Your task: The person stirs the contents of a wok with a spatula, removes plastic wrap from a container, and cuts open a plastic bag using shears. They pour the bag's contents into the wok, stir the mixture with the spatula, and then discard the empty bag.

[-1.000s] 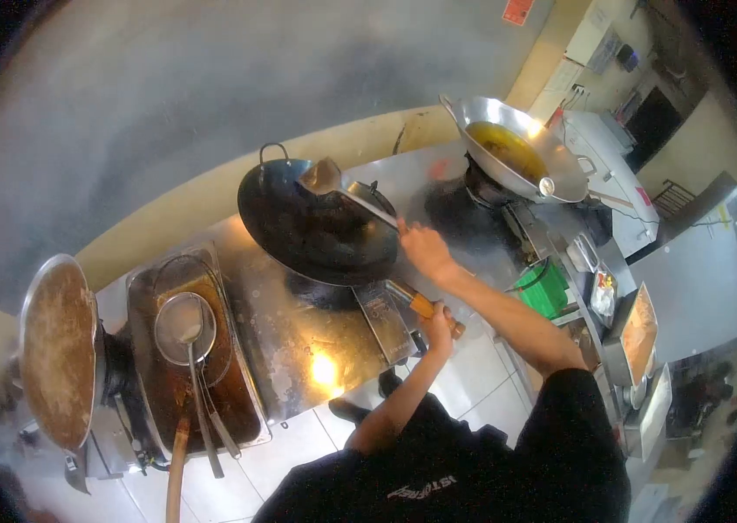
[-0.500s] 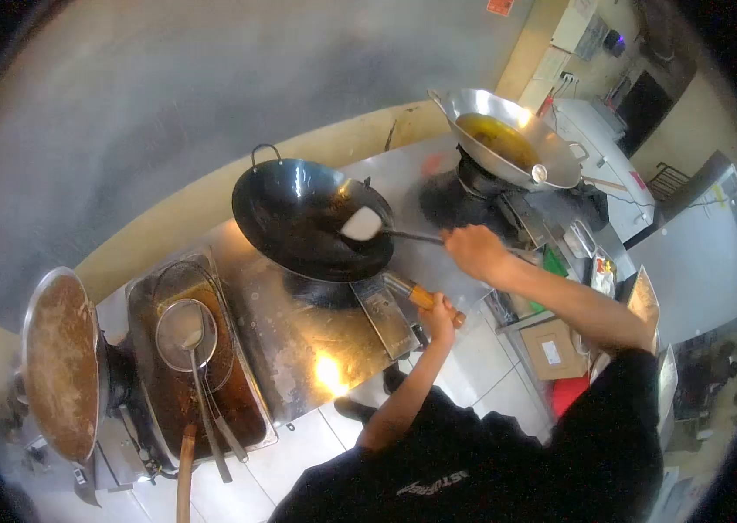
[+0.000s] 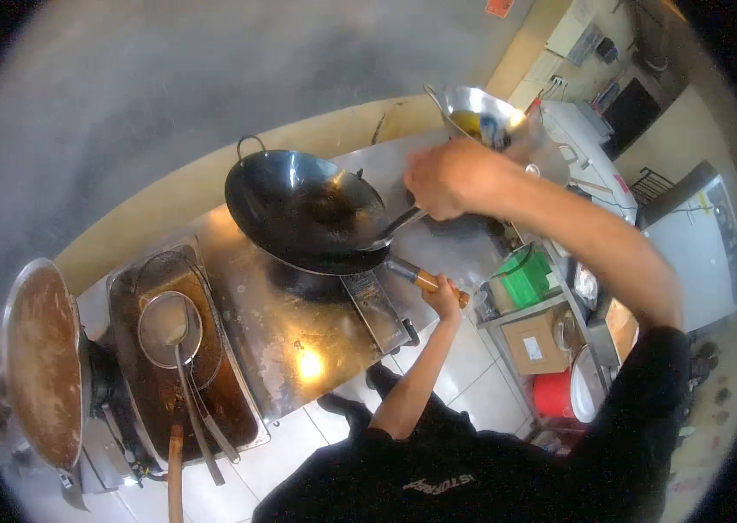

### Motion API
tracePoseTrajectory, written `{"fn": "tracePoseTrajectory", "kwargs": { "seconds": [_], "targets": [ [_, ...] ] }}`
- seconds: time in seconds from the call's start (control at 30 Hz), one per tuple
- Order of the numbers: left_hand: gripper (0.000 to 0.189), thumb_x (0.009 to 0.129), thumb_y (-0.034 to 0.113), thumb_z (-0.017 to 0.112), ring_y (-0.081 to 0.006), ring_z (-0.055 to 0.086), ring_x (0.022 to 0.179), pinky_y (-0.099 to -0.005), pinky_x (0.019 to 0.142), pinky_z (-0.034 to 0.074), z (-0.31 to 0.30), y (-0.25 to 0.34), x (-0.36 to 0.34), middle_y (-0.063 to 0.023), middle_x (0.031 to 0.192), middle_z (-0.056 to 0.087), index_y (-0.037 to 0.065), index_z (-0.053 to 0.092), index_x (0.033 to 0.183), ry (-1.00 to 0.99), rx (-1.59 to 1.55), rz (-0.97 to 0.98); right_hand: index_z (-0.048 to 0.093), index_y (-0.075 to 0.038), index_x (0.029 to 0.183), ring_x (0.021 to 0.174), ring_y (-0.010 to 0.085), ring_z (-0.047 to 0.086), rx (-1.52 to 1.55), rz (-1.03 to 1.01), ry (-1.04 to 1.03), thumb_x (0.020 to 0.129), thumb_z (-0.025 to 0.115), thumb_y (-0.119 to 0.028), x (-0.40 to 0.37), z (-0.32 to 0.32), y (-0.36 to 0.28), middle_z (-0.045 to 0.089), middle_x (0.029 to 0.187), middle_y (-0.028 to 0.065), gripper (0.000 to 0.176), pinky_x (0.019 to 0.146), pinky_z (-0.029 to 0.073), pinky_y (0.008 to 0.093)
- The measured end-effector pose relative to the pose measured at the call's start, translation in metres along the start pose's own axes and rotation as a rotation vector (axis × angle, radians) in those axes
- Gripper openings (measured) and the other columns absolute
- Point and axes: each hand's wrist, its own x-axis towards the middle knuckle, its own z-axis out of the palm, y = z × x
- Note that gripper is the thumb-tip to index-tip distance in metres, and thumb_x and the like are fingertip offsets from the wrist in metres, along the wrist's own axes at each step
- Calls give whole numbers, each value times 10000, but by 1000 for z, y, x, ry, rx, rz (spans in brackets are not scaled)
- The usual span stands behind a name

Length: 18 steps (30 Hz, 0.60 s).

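spatula (image 3: 403,223) moved nr wok (image 3: 298,209) edge, in r hand (image 3: 451,179)

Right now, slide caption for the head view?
Left hand gripping the handle of a wok, right hand holding a spatula at the wok's rim.

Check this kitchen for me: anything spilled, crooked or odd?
Only the counter: its steel is blotched between the tray and the wok, perhaps from spills or wear, so it looks uneven. The left hand holds the wok's handle; nothing else stands out.
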Motion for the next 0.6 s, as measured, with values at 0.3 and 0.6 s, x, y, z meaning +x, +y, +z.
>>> {"fn": "tracePoseTrajectory", "kwargs": {
  "seconds": [0.3,0.6],
  "targets": [
    [168,816,90,582,-108,418,436,-266,362,326,-8,-22,22,-33,627,478,80,429,885,10,2,40,695,-69,736,615,202,634,21,-152,-177,760,567,-162,143,-50,-50,657,668,80,161,565,506,347],
    [143,804,88,575,-110,453,495,-261,426,364,-26,-32,28,-30,648,487,79,445,861,-57,-7,-42,745,-121,789,790,222,669,-63,-190,84,598,795,-209,172,-61,-44,707,836,77,216,686,535,343]
  ]
}}
